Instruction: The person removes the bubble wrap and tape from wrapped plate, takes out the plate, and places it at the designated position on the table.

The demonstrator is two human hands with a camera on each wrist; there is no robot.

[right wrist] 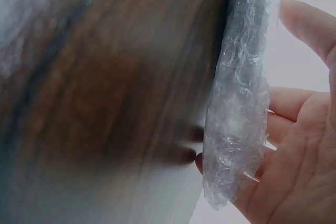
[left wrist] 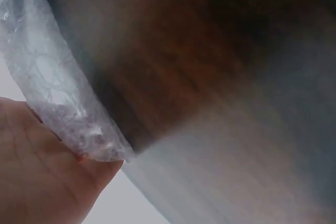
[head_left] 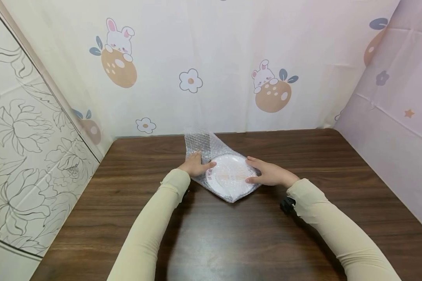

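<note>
A round white plate [head_left: 228,173] with some reddish marking near its left rim lies inside clear bubble wrap [head_left: 198,138] on the table. My left hand [head_left: 195,164] holds the bundle's left side, its thumb over the plate's rim and its fingers along the wrap; in the left wrist view the palm [left wrist: 47,166] is against the wrapped edge, the fingertips hidden. At the right side, my right hand [head_left: 271,173] grips the edge, thumb on top. In the right wrist view the fingers [right wrist: 283,124] pass behind the wrapped edge [right wrist: 236,114], one fingertip showing near the tabletop.
The dark wooden table [head_left: 225,242] extends around the bundle. Behind it hangs a pale curtain [head_left: 228,97] with rabbits and flowers. A floral panel [head_left: 24,128] stands at the left. The flap of wrap reaches toward the table's back edge.
</note>
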